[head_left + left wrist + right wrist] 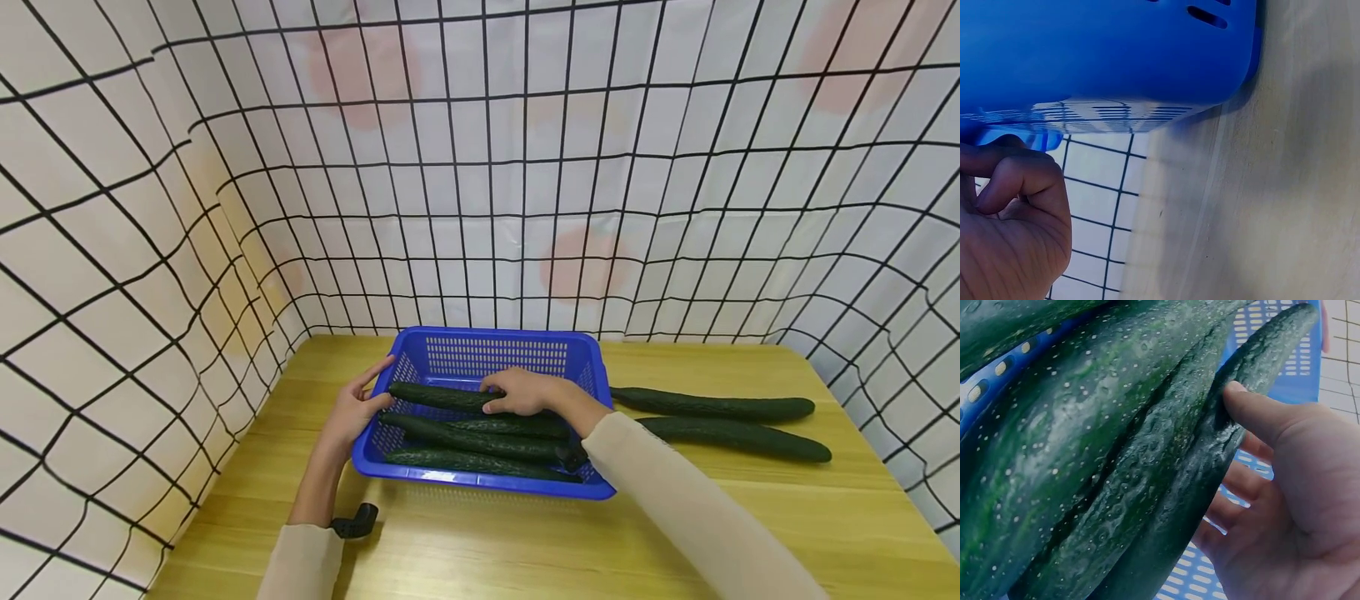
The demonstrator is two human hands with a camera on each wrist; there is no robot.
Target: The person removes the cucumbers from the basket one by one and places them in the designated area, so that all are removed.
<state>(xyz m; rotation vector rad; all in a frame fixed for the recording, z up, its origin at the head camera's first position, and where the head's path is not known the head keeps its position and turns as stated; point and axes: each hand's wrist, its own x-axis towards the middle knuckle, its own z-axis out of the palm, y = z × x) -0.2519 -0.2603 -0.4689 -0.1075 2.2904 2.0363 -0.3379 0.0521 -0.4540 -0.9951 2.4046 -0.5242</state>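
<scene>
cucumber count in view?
6 visible: four cucumbers in the blue basket, the farthest gripped by the right hand; two more on the table right of the basket. Others may be hidden.

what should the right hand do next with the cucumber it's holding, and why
Probably have the right hand settle the rearmost cucumber and let go: it is already inside the basket, behind the other cucumbers; the left hand holds the left rim, and two loose cucumbers lie on the table.
</scene>
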